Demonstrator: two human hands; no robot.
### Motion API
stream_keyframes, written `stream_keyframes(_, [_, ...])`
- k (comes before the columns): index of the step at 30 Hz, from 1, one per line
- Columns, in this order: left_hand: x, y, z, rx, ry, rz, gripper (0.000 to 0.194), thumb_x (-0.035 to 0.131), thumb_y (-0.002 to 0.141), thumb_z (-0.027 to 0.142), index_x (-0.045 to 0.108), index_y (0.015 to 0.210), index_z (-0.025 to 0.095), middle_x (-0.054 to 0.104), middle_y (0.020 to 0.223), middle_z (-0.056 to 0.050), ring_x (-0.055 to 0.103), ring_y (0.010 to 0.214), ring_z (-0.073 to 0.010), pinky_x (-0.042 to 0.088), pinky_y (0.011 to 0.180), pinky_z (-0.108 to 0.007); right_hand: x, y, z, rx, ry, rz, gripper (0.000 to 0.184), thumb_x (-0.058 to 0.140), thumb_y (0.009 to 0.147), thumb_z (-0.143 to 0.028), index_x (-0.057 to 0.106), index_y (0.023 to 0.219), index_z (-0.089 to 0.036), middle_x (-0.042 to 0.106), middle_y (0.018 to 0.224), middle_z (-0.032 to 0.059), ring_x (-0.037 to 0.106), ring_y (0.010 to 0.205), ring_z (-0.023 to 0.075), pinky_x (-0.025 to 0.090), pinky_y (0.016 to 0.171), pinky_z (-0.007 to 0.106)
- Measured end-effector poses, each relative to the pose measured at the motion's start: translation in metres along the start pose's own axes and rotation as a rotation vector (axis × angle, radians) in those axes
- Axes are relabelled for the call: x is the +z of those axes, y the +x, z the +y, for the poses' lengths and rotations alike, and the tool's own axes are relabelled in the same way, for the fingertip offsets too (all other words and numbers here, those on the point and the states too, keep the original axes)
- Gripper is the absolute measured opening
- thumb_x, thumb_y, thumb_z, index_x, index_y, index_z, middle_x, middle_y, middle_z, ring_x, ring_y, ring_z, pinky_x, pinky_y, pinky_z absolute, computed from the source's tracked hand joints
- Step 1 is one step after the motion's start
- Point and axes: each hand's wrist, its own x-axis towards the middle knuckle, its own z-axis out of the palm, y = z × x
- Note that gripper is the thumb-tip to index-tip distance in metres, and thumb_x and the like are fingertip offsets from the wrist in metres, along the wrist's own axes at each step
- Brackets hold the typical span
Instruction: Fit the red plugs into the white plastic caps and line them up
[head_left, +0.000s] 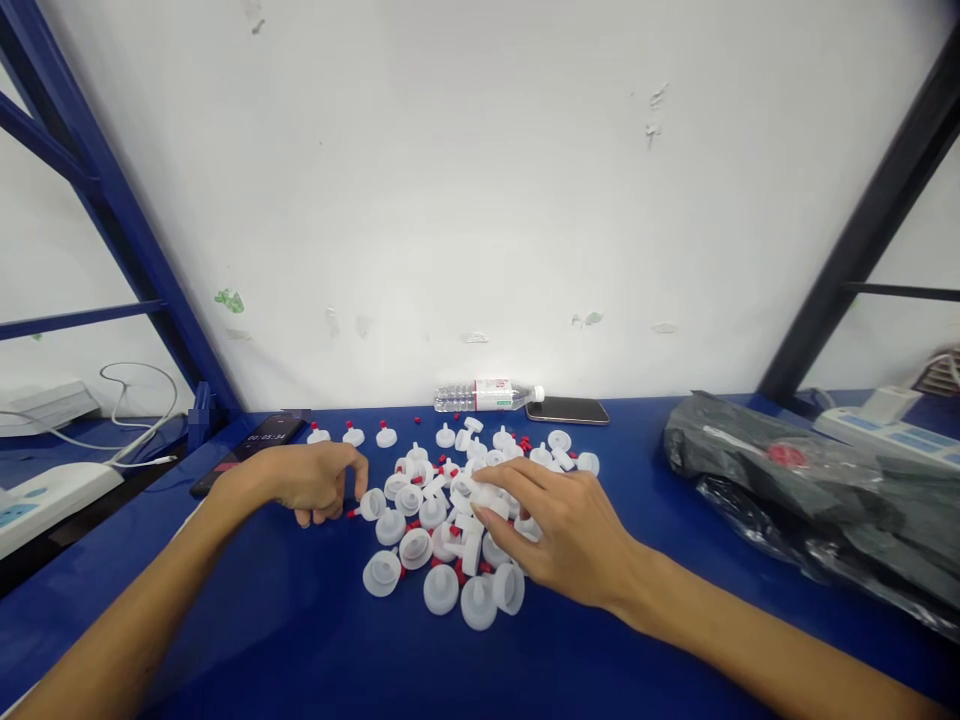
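Note:
My left hand (322, 482) is bent down at the left edge of a pile of white nozzle caps (441, 590). Its index finger hooks down, apart from the other fingers, close by a tipped-over white cap (373, 504) with a red tip. I see nothing held in this hand. Over the middle of the pile, my right hand (559, 520) has its thumb and index finger closed around a white nozzle cap (486, 492), partly hidden by the fingers. Small red tips (526, 443) lie among the caps. Three upright caps with red tips, one of them a white cap (386, 435), stand in a row behind my left hand.
A clear plastic bottle (491, 395) lies against the wall beside a dark phone (568, 410). Another phone (255, 445) shows a timer at the left. Grey plastic bags (795, 480) cover the right side. Power strips (56, 500) with white cables lie at the far left.

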Motion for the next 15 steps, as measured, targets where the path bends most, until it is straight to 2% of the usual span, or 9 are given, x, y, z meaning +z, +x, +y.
stream_keyframes(3, [0.002, 0.003, -0.003, 0.035, -0.004, -0.043, 0.027, 0.068, 0.098, 0.032, 0.065, 0.119, 0.016, 0.070, 0.101, -0.003, 0.069, 0.079, -0.0137, 0.060, 0.068, -0.030, 0.000, 0.000, 0.000, 0.002, -0.001, -0.009, 0.025, 0.058, 0.104, -0.035, 0.071, 0.118, -0.019, 0.081, 0.108, 0.0044, 0.071, 0.062, 0.0112, 0.048, 0.055, 0.025])
stream_keyframes(9, [0.006, 0.011, -0.002, 0.044, 0.059, -0.024, 0.024, 0.068, 0.098, 0.035, 0.067, 0.112, 0.015, 0.071, 0.101, -0.003, 0.069, 0.082, -0.0149, 0.061, 0.073, -0.033, 0.000, 0.000, 0.000, -0.001, 0.011, -0.009, 0.024, 0.060, 0.103, -0.033, 0.072, 0.117, -0.018, 0.080, 0.107, 0.0029, 0.066, 0.056, 0.0095, 0.046, 0.053, 0.026])
stream_keyframes(15, [0.006, 0.010, -0.002, 0.054, 0.072, -0.019, 0.026, 0.066, 0.099, 0.038, 0.066, 0.112, 0.015, 0.071, 0.100, -0.003, 0.069, 0.079, -0.0140, 0.060, 0.070, -0.031, 0.000, -0.001, 0.001, 0.002, 0.015, -0.018, 0.024, 0.062, 0.102, -0.033, 0.072, 0.118, -0.017, 0.080, 0.107, 0.0031, 0.066, 0.055, 0.0095, 0.045, 0.052, 0.026])
